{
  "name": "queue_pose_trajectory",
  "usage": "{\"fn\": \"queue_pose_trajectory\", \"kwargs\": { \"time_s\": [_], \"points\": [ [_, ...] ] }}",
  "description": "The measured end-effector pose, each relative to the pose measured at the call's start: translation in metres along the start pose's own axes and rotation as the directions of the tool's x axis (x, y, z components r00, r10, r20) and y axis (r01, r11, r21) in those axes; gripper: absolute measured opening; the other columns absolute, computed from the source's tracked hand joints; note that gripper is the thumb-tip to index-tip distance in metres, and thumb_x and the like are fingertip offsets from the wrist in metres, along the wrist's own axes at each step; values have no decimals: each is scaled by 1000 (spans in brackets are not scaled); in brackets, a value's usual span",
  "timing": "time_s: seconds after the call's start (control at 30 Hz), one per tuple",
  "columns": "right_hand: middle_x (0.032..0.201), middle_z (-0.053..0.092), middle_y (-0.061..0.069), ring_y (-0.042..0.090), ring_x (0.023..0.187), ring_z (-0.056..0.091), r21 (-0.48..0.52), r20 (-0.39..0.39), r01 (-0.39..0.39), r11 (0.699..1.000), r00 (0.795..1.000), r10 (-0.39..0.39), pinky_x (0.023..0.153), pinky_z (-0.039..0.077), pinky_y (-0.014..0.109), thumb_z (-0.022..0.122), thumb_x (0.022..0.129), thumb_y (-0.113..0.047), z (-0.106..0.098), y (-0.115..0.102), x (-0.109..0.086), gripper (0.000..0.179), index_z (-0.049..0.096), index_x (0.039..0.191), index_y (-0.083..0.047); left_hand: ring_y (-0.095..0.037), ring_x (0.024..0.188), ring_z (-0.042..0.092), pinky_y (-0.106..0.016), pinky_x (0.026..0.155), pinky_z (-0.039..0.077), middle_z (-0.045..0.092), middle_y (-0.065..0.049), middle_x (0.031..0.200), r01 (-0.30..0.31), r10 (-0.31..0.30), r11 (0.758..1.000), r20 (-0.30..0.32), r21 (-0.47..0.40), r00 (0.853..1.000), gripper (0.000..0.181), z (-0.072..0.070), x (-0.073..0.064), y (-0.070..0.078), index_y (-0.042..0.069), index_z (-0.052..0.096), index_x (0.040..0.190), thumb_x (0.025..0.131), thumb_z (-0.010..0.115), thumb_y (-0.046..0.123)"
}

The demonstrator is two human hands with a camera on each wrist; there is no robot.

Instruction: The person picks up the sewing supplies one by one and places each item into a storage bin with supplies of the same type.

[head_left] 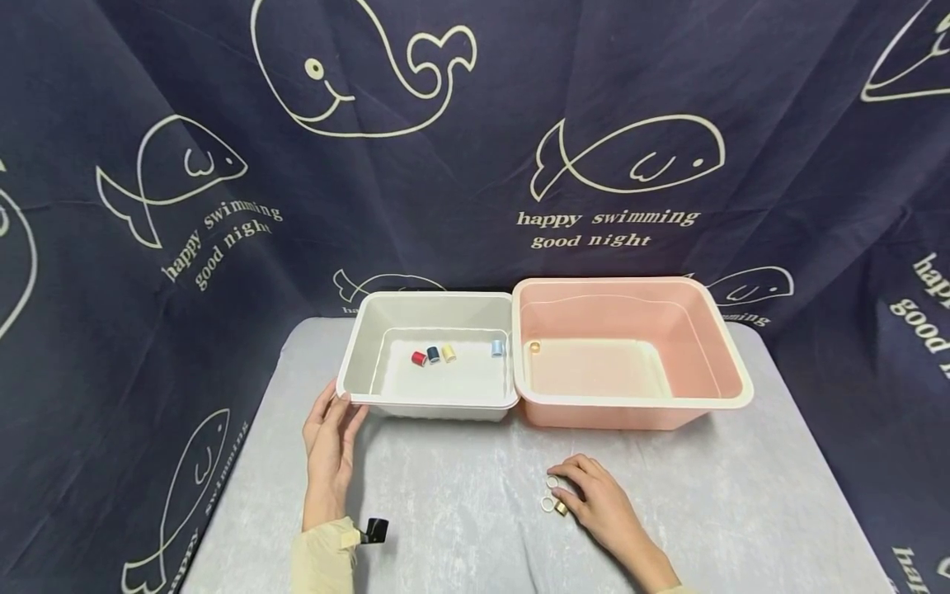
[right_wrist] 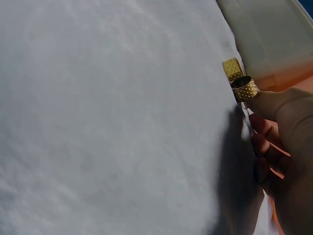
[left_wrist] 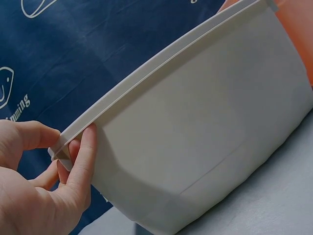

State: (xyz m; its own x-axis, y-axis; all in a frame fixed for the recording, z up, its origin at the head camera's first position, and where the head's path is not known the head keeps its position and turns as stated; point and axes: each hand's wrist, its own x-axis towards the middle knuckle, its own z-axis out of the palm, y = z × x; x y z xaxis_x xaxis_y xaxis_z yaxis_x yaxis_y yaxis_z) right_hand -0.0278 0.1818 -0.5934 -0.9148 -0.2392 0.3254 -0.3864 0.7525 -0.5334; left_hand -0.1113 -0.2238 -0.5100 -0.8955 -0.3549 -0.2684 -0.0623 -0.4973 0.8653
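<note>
My left hand [head_left: 330, 445] grips the front left corner of a pale grey plastic bin [left_wrist: 195, 117], thumb over the rim and fingers beneath it. Low over the table, my right hand [head_left: 604, 503] has its thumb and forefinger around a ring thimble [head_left: 552, 482]; its far side is partly hidden. Beside the thumb lie another ring thimble [head_left: 547, 503] and a gold one [head_left: 561, 508]. In the right wrist view, two dimpled gold ring thimbles [right_wrist: 245, 91] show by the thumb tip. One more gold ring thimble [head_left: 535, 346] lies inside the pink bin [head_left: 631, 403].
In the grey bin are several small thread spools: red [head_left: 419, 359], dark blue [head_left: 434, 355], pale yellow [head_left: 449, 353] and light blue [head_left: 497, 348]. The bins stand side by side on a grey cloth-covered table [head_left: 445, 511]. A dark blue printed curtain [head_left: 475, 198] hangs behind.
</note>
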Motion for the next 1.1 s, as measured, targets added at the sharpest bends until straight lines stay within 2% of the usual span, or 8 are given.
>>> {"fn": "queue_pose_trajectory", "kwargs": {
  "time_s": [0.23, 0.47, 0.7, 0.93, 1.1],
  "points": [
    [103, 70, -13, 1, 88, 60, 57, 29, -30, 998, 999, 29, 71, 57, 22, 90, 80, -15, -5, 0, 0, 30, 78, 108, -19, -12, 108, 68, -23, 100, 64, 54, -10, 130, -2, 2, 1000, -3, 12, 1000, 51, -1, 1, -1, 4, 45, 154, 106, 59, 6],
    [100, 69, -10, -3, 78, 52, 133, 51, -34, 991, 998, 27, 61, 49, 13, 88, 81, -8, -11, -4, 5, 31, 77, 109, -15, -17, 115, 66, -23, 101, 63, 54, -9, 131, 4, -4, 1000, -7, 13, 1000, 51, 0, 2, -1, 5, 45, 154, 106, 60, 7],
    [103, 69, -9, -9, 77, 48, 184, 45, -25, 983, 999, 17, 59, 48, 12, 85, 83, -4, -21, -12, 11, 33, 76, 113, -11, -11, 104, 67, -23, 99, 64, 56, -6, 125, 8, -8, 1000, -7, -8, 1000, 51, 0, 2, -1, 4, 45, 154, 105, 59, 5],
    [99, 68, -7, -8, 77, 48, 212, 32, 0, 977, 999, -7, 58, 49, 13, 83, 84, 2, -30, -18, 18, 36, 74, 116, -10, -15, 112, 66, -23, 100, 64, 55, -7, 130, 12, -12, 1000, -7, 0, 1000, 52, 0, 2, -1, 5, 45, 154, 105, 60, 6],
    [94, 65, -7, -7, 75, 50, 260, 39, -3, 966, 999, -7, 56, 50, 13, 80, 86, 4, -38, -22, 24, 35, 73, 117, -10, -13, 106, 67, -23, 99, 64, 55, -9, 131, 6, -6, 1000, -11, -5, 1000, 51, 0, 2, -1, 4, 45, 154, 105, 60, 6]
  ]
}}
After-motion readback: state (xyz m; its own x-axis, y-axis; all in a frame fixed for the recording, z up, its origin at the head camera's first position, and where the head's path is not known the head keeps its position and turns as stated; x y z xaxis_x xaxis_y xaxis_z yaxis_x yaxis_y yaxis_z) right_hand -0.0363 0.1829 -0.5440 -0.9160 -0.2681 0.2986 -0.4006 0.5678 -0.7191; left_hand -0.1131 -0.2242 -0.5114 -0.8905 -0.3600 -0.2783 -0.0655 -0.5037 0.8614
